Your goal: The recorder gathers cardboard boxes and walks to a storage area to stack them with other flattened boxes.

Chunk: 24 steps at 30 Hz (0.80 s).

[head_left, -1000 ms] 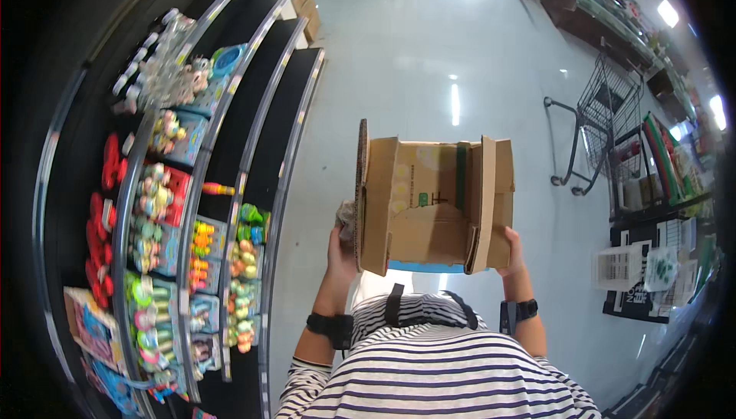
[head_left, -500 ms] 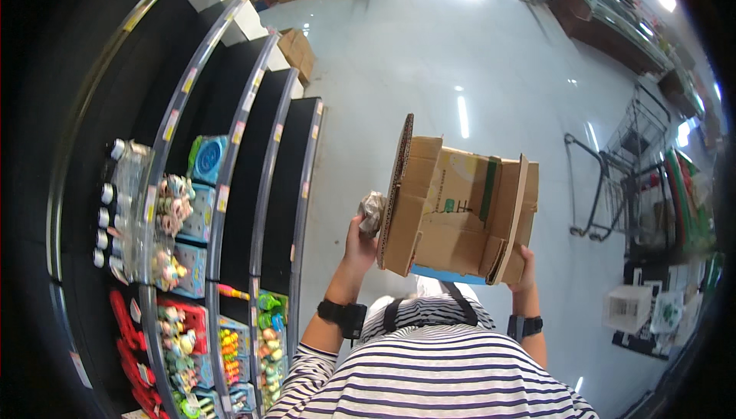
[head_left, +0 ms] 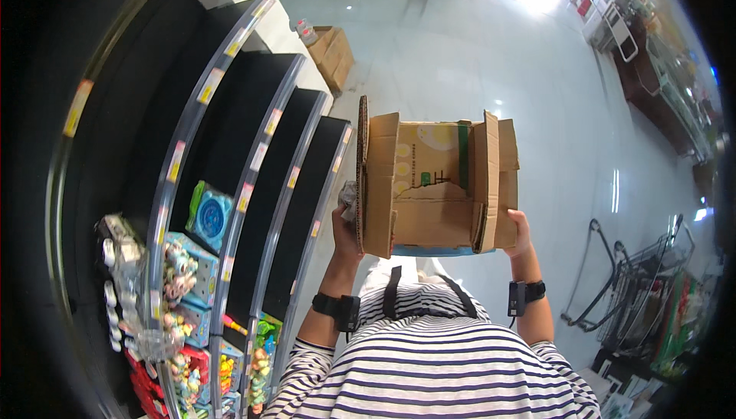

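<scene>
An open cardboard box [head_left: 434, 216] with its side flaps spread is held out in front of my body. Its torn flap shows a printed inner wall. At the left side my left hand [head_left: 347, 235] is closed against the box, with a crumpled greyish wad [head_left: 349, 198], perhaps plastic or paper, between the hand and the flap. My right hand [head_left: 521, 233] grips the right side, its thumb on the flap and the other fingers hidden behind. Along the box's near lower edge shows a strip of something blue [head_left: 445, 250].
Stepped black shelves [head_left: 253, 135] stand on my left, with boxed toys [head_left: 211, 216] at the near end. Brown cartons [head_left: 331, 59] sit past the shelf end. To the right is a wire shopping cart [head_left: 652, 296]; a counter [head_left: 652, 74] lies farther off. Pale glossy floor [head_left: 437, 43] stretches ahead.
The view has turned left, so the shelves and cartons sit farther right and the cart is lower. The box is now straighter and slightly left in view, still between both hands.
</scene>
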{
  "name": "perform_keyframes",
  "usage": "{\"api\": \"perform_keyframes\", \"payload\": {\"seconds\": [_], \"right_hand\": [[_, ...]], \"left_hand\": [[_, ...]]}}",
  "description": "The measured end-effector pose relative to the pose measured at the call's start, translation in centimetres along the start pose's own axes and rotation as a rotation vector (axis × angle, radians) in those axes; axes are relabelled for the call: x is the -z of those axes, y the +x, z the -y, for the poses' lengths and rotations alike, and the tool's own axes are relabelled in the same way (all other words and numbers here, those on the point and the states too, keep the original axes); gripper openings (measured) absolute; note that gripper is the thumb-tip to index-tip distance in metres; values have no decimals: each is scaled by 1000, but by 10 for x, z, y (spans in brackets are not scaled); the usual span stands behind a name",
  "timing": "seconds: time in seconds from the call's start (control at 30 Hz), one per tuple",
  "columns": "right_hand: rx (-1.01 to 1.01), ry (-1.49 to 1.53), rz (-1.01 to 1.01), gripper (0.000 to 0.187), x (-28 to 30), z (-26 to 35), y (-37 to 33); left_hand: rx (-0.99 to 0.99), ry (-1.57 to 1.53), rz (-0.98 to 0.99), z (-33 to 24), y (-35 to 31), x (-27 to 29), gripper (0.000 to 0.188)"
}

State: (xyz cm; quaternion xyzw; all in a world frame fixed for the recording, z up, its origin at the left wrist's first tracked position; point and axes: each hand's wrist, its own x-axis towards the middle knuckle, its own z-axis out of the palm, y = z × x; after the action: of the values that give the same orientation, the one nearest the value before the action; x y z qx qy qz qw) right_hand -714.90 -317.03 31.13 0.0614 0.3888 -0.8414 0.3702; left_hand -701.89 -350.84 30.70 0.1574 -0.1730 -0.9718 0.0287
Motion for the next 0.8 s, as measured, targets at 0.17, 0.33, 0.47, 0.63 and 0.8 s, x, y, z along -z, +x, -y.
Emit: {"api": "perform_keyframes", "payload": {"seconds": [0.17,0.33,0.47,0.63,0.8], "right_hand": [[39,-29,-64,44,3,53,124],[160,56,-198,45,-3,121,213],[179,65,-113,49,-16,187,301],[182,94,-97,47,-25,234,425],[67,94,-66,46,-30,293,576]], "left_hand": [[40,12,-75,-37,155,4,54],[205,62,-66,-81,297,-57,56],[182,206,-73,-116,403,-97,61],[170,235,-130,-160,520,-113,54],[72,222,-384,-215,644,-111,48]]}}
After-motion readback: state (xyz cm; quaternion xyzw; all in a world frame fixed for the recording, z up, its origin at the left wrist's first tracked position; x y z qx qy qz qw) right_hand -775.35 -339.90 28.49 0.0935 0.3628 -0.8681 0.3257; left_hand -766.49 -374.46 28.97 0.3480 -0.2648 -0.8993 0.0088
